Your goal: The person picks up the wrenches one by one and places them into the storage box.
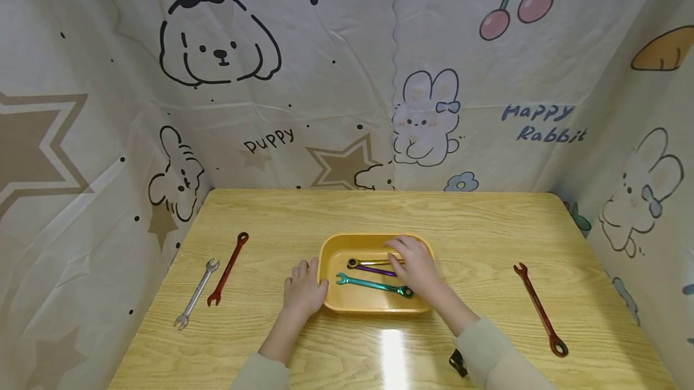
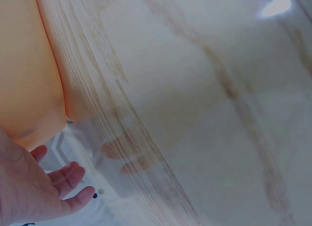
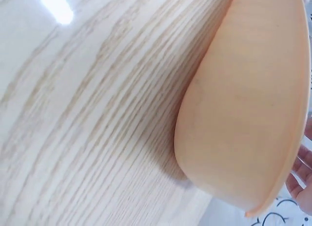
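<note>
On the wooden table (image 1: 488, 227), going left to right, we see a silver wrench (image 1: 196, 293) and a red wrench (image 1: 228, 269). Next, our left hand (image 1: 301, 291) rests flat against the yellow tray (image 1: 332, 248), fingers straight. Our right hand (image 1: 414, 267) reaches into it, fingers over the gold wrench (image 1: 364, 262) and purple wrench (image 1: 374, 270); whether it pinches them, we cannot tell. A teal wrench (image 1: 371, 284) lies nearer. Backdrop writing reads "puppy" and "Happy Rabbit".
</note>
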`<state>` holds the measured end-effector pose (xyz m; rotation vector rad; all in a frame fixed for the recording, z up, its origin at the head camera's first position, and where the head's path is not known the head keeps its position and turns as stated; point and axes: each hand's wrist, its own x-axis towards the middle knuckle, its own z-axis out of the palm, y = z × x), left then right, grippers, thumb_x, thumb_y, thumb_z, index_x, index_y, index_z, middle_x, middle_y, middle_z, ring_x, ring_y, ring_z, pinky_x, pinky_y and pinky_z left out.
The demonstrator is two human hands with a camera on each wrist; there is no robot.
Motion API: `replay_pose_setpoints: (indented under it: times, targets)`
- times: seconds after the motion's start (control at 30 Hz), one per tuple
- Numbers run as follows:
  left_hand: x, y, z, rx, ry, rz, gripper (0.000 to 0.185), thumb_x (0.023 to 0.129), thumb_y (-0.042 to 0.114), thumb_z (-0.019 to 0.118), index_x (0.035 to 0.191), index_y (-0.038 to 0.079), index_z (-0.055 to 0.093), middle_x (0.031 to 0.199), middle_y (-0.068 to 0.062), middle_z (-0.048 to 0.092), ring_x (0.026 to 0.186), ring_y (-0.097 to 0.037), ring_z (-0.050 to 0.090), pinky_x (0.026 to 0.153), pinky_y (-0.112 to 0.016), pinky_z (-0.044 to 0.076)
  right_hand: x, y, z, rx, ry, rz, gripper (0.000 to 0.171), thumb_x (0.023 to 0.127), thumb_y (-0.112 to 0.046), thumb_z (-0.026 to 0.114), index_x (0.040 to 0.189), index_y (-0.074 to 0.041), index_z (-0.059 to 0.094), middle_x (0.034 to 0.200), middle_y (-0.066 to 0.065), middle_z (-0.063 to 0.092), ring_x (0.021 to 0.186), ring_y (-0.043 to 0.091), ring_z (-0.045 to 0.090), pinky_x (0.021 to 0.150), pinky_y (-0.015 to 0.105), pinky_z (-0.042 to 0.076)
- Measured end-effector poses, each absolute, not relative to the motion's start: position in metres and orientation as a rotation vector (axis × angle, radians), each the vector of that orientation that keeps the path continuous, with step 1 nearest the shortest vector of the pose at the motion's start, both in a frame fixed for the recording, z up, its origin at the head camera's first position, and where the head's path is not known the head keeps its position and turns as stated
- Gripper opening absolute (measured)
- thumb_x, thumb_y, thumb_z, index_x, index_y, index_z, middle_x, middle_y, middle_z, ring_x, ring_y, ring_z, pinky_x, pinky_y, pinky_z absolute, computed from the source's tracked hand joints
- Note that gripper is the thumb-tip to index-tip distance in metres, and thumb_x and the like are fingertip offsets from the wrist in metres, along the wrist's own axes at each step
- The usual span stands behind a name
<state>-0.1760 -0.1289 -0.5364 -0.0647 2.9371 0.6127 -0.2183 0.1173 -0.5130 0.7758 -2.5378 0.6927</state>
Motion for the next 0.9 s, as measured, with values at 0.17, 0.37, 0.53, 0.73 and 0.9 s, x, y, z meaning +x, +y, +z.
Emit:
replay_pose_setpoints:
  times: [0.17, 0.37, 0.53, 0.73, 0.9]
  targets:
    - [-0.176, -0.129, -0.538, -0.068, 2.932, 0.614, 0.053, 0.09, 0.029, 0.045, 0.136, 0.007, 0.033, 0.126, -0.017, 0.038, 0.112, -0.033, 0.035, 0.089, -0.051, 0.031, -0.216, 0.126, -0.509, 0.706, -2.536, 0.727, 0.025, 0.078, -0.005, 0.069, 0.102, -0.007, 0.065, 0.101, 0.008, 0.061, 0.093, 0.027, 0.058, 0.08, 0.045, 0.045]
    - [-0.176, -0.129, -0.537, -0.068, 2.933, 0.626, 0.053, 0.09, 0.029, 0.045, 0.137, 0.007, 0.033, 0.126, -0.018, 0.038, 0.113, -0.033, 0.035, 0.09, -0.052, 0.031, -0.217, 0.139, -0.509, 0.646, -2.473, 0.76, 0.023, 0.078, -0.003, 0.067, 0.1, -0.006, 0.066, 0.1, 0.01, 0.061, 0.094, 0.028, 0.057, 0.084, 0.048, 0.043]
    - [-0.177, -0.128, -0.537, -0.061, 2.943, 0.616, 0.053, 0.09, 0.029, 0.045, 0.136, 0.007, 0.033, 0.125, -0.018, 0.038, 0.113, -0.033, 0.035, 0.089, -0.052, 0.032, -0.217, 0.151, -0.512, 0.578, -2.416, 0.8, 0.024, 0.076, 0.0, 0.067, 0.099, -0.005, 0.065, 0.098, 0.011, 0.061, 0.093, 0.03, 0.057, 0.082, 0.051, 0.042]
    - [-0.177, -0.128, -0.537, -0.067, 2.939, 0.611, 0.053, 0.09, 0.029, 0.044, 0.137, 0.008, 0.033, 0.126, -0.018, 0.038, 0.113, -0.033, 0.035, 0.09, -0.052, 0.031, -0.216, 0.165, -0.514, 0.485, -2.394, 0.819, 0.025, 0.075, 0.0, 0.068, 0.099, -0.003, 0.065, 0.099, 0.015, 0.06, 0.093, 0.034, 0.056, 0.08, 0.052, 0.041]
    - [-0.177, -0.129, -0.536, -0.068, 2.933, 0.614, 0.053, 0.09, 0.029, 0.044, 0.137, 0.008, 0.032, 0.127, -0.018, 0.037, 0.114, -0.033, 0.034, 0.09, -0.052, 0.031, -0.214, 0.176, -0.515, 0.416, -2.407, 0.835, 0.025, 0.076, -0.001, 0.067, 0.101, -0.003, 0.064, 0.101, 0.016, 0.06, 0.096, 0.034, 0.055, 0.079, 0.05, 0.041]
